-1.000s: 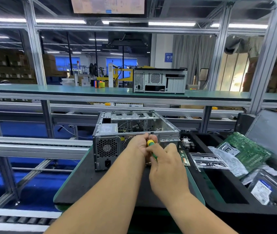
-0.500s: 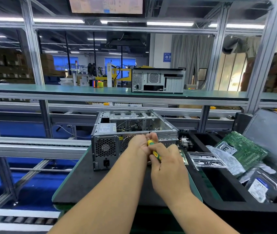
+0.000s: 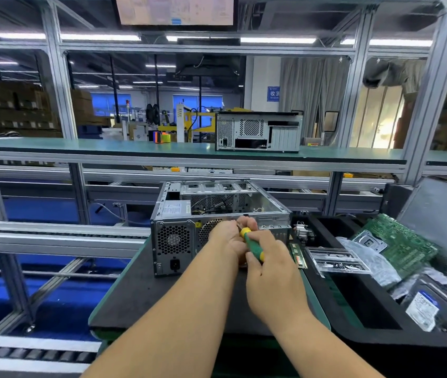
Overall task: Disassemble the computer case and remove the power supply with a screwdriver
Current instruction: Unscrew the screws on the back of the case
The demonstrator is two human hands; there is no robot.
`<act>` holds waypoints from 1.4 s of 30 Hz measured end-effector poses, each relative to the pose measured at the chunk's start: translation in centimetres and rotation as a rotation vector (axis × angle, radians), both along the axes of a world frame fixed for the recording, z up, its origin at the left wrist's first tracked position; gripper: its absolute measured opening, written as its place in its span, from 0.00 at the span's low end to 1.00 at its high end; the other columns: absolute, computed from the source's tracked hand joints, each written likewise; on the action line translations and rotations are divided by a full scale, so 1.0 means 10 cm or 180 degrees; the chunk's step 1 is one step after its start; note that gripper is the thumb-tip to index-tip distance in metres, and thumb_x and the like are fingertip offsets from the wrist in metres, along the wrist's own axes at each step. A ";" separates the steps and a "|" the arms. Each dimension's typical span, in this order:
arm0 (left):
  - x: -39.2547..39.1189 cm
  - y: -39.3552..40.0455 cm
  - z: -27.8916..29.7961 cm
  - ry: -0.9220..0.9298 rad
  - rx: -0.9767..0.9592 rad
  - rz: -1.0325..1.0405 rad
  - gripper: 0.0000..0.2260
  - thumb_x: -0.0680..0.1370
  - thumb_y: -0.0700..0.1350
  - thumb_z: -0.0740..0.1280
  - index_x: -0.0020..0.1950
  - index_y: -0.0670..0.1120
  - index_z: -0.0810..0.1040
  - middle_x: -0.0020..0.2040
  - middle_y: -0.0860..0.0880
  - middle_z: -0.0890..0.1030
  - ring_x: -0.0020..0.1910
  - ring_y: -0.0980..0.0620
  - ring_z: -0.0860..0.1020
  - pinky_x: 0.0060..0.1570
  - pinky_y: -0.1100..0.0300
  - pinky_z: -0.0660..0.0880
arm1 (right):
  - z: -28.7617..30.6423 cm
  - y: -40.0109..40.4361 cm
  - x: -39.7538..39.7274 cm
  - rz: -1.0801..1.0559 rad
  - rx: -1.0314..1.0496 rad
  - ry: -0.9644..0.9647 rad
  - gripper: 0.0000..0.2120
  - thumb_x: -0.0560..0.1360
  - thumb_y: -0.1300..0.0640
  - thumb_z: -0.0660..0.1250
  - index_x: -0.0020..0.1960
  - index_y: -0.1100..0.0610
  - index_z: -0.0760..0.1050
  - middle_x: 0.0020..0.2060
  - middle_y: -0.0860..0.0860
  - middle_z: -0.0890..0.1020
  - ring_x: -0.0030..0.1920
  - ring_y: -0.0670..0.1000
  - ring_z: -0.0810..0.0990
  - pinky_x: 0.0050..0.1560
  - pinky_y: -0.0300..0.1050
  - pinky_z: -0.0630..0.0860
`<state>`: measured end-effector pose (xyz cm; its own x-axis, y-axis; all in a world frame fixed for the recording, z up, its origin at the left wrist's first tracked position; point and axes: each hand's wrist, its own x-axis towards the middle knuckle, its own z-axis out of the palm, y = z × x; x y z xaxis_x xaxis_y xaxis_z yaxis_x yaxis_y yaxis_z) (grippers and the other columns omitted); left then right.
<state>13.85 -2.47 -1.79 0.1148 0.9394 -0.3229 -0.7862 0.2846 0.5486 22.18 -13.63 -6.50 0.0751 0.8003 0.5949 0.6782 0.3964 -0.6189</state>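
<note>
An open grey computer case (image 3: 217,211) lies on a dark mat, its rear panel facing me. The power supply (image 3: 174,241), with a honeycomb fan grille and a power socket, sits in the case's left rear corner. My right hand (image 3: 274,274) grips a green and yellow screwdriver (image 3: 251,242) that points at the rear panel. My left hand (image 3: 230,236) is curled round the tool's front end against the panel. The screwdriver's tip and the screw are hidden behind my fingers.
A black tray (image 3: 353,309) on the right holds a green motherboard (image 3: 399,244), bagged parts and a hard drive (image 3: 429,309). A memory stick (image 3: 297,255) lies beside the case. A second computer case (image 3: 258,130) stands on the green shelf behind. Roller conveyor rails run to the left.
My right hand has slid back a little along the screwdriver, so more of its green handle shows. The left hand stays at the panel. My view has shifted slightly.
</note>
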 end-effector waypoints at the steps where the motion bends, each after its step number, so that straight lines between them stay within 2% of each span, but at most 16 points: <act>1: -0.02 0.00 -0.03 -0.0002 0.0008 -0.0012 0.19 0.85 0.38 0.47 0.36 0.41 0.68 0.24 0.44 0.73 0.21 0.50 0.72 0.23 0.67 0.72 | 0.00 -0.01 0.00 -0.0060 0.0034 -0.0220 0.16 0.80 0.58 0.64 0.64 0.40 0.71 0.47 0.46 0.71 0.46 0.53 0.74 0.47 0.54 0.75; 3: -0.05 -0.01 -0.09 -0.0078 -0.0064 -0.0047 0.18 0.84 0.37 0.50 0.36 0.41 0.70 0.26 0.44 0.73 0.25 0.49 0.72 0.27 0.63 0.73 | -0.01 -0.02 -0.01 -0.0172 0.0081 -0.0548 0.18 0.80 0.61 0.62 0.63 0.41 0.74 0.45 0.47 0.66 0.44 0.56 0.72 0.45 0.55 0.75; 6: -0.11 -0.04 -0.17 -0.0176 -0.0067 -0.0046 0.16 0.83 0.35 0.56 0.36 0.40 0.73 0.27 0.43 0.76 0.30 0.47 0.74 0.25 0.61 0.77 | -0.04 -0.02 -0.05 -0.0164 0.0077 -0.0514 0.19 0.79 0.60 0.62 0.66 0.42 0.71 0.47 0.47 0.66 0.46 0.57 0.73 0.43 0.53 0.73; 10: -0.17 -0.06 -0.22 -0.0097 -0.0003 0.0088 0.15 0.84 0.40 0.63 0.38 0.40 0.77 0.26 0.45 0.78 0.22 0.50 0.79 0.23 0.60 0.78 | -0.08 0.00 -0.09 -0.0013 0.0119 0.0087 0.18 0.81 0.50 0.64 0.66 0.39 0.61 0.52 0.43 0.71 0.51 0.55 0.78 0.44 0.50 0.69; 13: -0.16 -0.07 -0.24 0.0151 0.0130 0.0060 0.13 0.84 0.44 0.65 0.41 0.41 0.78 0.29 0.47 0.78 0.24 0.51 0.79 0.25 0.61 0.79 | -0.06 0.03 -0.09 -0.0144 0.0060 0.0103 0.17 0.81 0.39 0.61 0.65 0.41 0.59 0.46 0.43 0.75 0.48 0.57 0.80 0.41 0.49 0.66; 15: -0.17 -0.10 -0.24 0.0140 0.0146 -0.0059 0.13 0.84 0.45 0.66 0.41 0.41 0.78 0.30 0.47 0.78 0.25 0.50 0.79 0.26 0.59 0.79 | -0.04 0.03 -0.07 -0.0209 0.0042 0.0058 0.14 0.81 0.37 0.58 0.62 0.41 0.61 0.41 0.44 0.77 0.44 0.57 0.81 0.38 0.50 0.66; 18: -0.14 -0.14 -0.24 0.0141 0.0084 -0.0199 0.14 0.82 0.47 0.69 0.39 0.42 0.78 0.28 0.47 0.77 0.22 0.49 0.77 0.25 0.60 0.78 | -0.05 0.01 -0.06 -0.0290 0.0292 -0.0232 0.07 0.81 0.48 0.63 0.58 0.44 0.67 0.44 0.45 0.74 0.43 0.56 0.79 0.38 0.51 0.69; 21: -0.09 -0.15 -0.25 0.0200 0.0025 -0.0232 0.13 0.81 0.47 0.71 0.39 0.43 0.76 0.27 0.48 0.76 0.25 0.51 0.72 0.30 0.61 0.74 | -0.09 0.00 -0.04 -0.0347 0.0429 -0.0663 0.13 0.76 0.63 0.66 0.55 0.47 0.77 0.46 0.49 0.67 0.42 0.57 0.72 0.38 0.50 0.73; 23: -0.07 -0.17 -0.25 0.0229 -0.0046 -0.0291 0.14 0.80 0.48 0.71 0.39 0.44 0.73 0.29 0.48 0.72 0.30 0.52 0.68 0.36 0.61 0.67 | -0.10 0.02 -0.03 -0.0348 0.0435 -0.0719 0.15 0.73 0.66 0.66 0.53 0.49 0.79 0.46 0.49 0.65 0.41 0.56 0.70 0.38 0.50 0.73; 26: -0.07 -0.22 -0.21 0.0327 -0.0135 -0.0488 0.17 0.81 0.52 0.71 0.39 0.43 0.71 0.30 0.46 0.72 0.29 0.49 0.72 0.31 0.58 0.76 | -0.12 0.05 -0.04 -0.0230 0.0469 -0.0432 0.21 0.73 0.67 0.66 0.59 0.46 0.78 0.49 0.49 0.65 0.44 0.55 0.71 0.42 0.53 0.75; 29: -0.07 -0.22 -0.17 0.0419 -0.0080 -0.0370 0.17 0.83 0.50 0.67 0.39 0.40 0.72 0.27 0.44 0.75 0.30 0.46 0.76 0.26 0.57 0.79 | -0.16 0.06 -0.04 0.0020 0.0400 0.0082 0.25 0.76 0.63 0.69 0.66 0.42 0.69 0.54 0.47 0.65 0.51 0.51 0.74 0.51 0.49 0.74; 32: -0.04 -0.21 -0.12 0.0492 0.0070 -0.0277 0.17 0.87 0.47 0.60 0.40 0.40 0.71 0.34 0.45 0.73 0.33 0.49 0.73 0.32 0.56 0.77 | -0.17 0.08 -0.06 0.0014 0.0287 0.0778 0.22 0.77 0.53 0.71 0.63 0.38 0.64 0.56 0.45 0.66 0.54 0.35 0.71 0.52 0.45 0.69; 34: -0.02 -0.20 -0.10 0.0454 0.0038 -0.0267 0.20 0.88 0.48 0.54 0.39 0.41 0.69 0.36 0.45 0.70 0.34 0.49 0.70 0.38 0.58 0.73 | -0.17 0.09 -0.06 -0.0095 0.0263 0.1012 0.20 0.77 0.47 0.72 0.59 0.36 0.62 0.53 0.43 0.69 0.53 0.30 0.69 0.49 0.46 0.67; 38: 0.00 -0.19 -0.09 0.0304 0.0072 -0.0416 0.21 0.88 0.49 0.50 0.39 0.42 0.68 0.35 0.45 0.70 0.30 0.50 0.70 0.34 0.58 0.73 | -0.21 0.12 -0.02 -0.0059 0.0173 0.0961 0.15 0.77 0.43 0.71 0.53 0.39 0.65 0.47 0.39 0.76 0.49 0.42 0.75 0.44 0.48 0.69; 40: -0.01 -0.17 -0.10 0.0074 -0.0019 -0.0384 0.19 0.88 0.46 0.52 0.39 0.43 0.69 0.33 0.45 0.73 0.28 0.49 0.74 0.34 0.59 0.75 | -0.22 0.13 0.00 -0.0073 0.0251 0.0785 0.12 0.77 0.45 0.72 0.52 0.41 0.68 0.47 0.41 0.77 0.48 0.40 0.75 0.43 0.40 0.69; 42: -0.02 -0.17 -0.10 -0.0002 0.0001 -0.0367 0.18 0.88 0.46 0.54 0.39 0.43 0.68 0.33 0.44 0.73 0.30 0.48 0.74 0.32 0.58 0.75 | -0.22 0.13 0.00 -0.0068 0.0455 0.0629 0.11 0.77 0.52 0.73 0.53 0.41 0.72 0.49 0.42 0.73 0.50 0.34 0.73 0.45 0.29 0.69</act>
